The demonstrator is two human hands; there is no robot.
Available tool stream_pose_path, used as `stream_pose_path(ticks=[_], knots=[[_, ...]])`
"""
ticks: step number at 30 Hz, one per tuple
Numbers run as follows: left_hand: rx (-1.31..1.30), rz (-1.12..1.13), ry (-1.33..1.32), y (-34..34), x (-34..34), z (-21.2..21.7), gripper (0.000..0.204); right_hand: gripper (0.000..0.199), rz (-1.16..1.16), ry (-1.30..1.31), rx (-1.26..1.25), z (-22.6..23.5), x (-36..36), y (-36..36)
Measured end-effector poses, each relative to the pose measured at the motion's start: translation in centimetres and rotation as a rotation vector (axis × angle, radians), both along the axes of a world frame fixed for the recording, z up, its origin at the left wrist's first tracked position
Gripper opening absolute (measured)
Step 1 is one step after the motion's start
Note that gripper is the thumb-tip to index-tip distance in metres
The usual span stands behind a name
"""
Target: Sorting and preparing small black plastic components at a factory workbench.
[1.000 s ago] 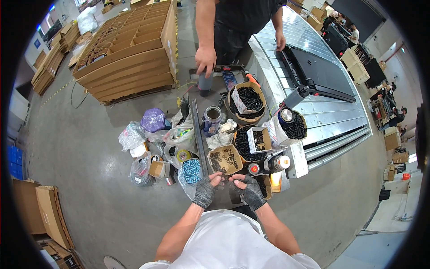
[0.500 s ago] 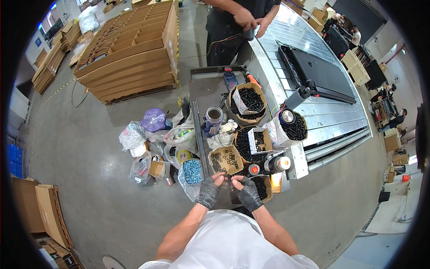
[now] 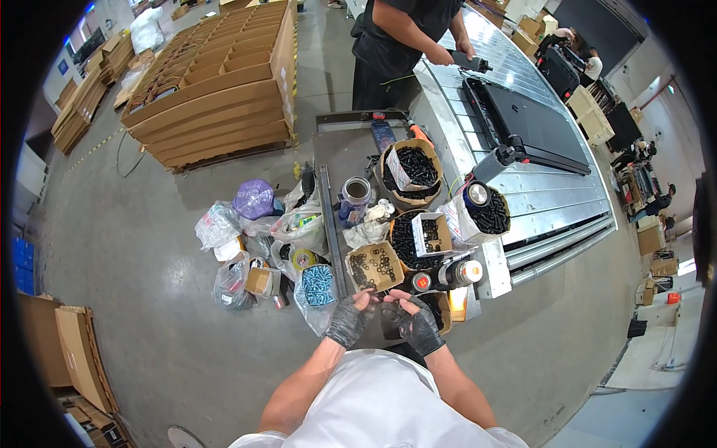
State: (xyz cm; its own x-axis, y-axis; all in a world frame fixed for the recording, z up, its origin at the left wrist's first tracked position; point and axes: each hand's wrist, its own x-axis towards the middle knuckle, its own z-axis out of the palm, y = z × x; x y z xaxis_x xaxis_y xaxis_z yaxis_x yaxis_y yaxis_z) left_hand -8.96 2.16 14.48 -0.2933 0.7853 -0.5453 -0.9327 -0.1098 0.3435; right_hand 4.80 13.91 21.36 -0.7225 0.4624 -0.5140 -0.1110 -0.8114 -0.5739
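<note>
Both hands wear grey fingertip-less gloves and are held in front of my body, close together at the near edge of a cart. My left hand point(image 3: 349, 319) is closed, thumb and forefinger pinched at the near rim of an open cardboard box point(image 3: 379, 281) of small dark rings, like washers. Just to its right, my right hand point(image 3: 418, 325) is also closed, its fingertips bunched near the left ones. Whatever the fingertips hold is too small to make out. Partly behind the right hand stands a box of black screws point(image 3: 433, 303).
Bags with blue screws point(image 3: 319, 285) hang left of the cart. Tubs of black screws point(image 3: 413, 166), a steel-mouthed flask point(image 3: 357, 190) and bottles point(image 3: 468, 272) crowd it. Beyond, a co-worker point(image 3: 407, 37) holds a dark tool point(image 3: 469, 61) beside a roller conveyor point(image 3: 549, 216).
My right hand has turned and shifted slightly right; my left hand is nearly where it was. The co-worker has moved right and swung the dark tool over toward the conveyor.
</note>
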Motion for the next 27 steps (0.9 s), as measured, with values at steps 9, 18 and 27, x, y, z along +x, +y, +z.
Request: stream_pose_path(ticks=[9, 18, 27], knots=[[-0.039, -0.163, 0.276, -0.5, 0.1, 0.7, 0.035, 0.033, 0.155, -0.269, 0.326, 0.0, 0.9, 0.9], [-0.057, -0.23, 0.494, -0.1, 1.3, 0.1, 0.034, 0.023, 0.151, -0.356, 0.428, 0.8, 0.6, 0.3], [-0.093, -0.337, 0.56, -0.3, 1.3, 1.4, 0.034, 0.026, 0.181, -0.437, 0.564, 1.4, 0.6, -0.2]])
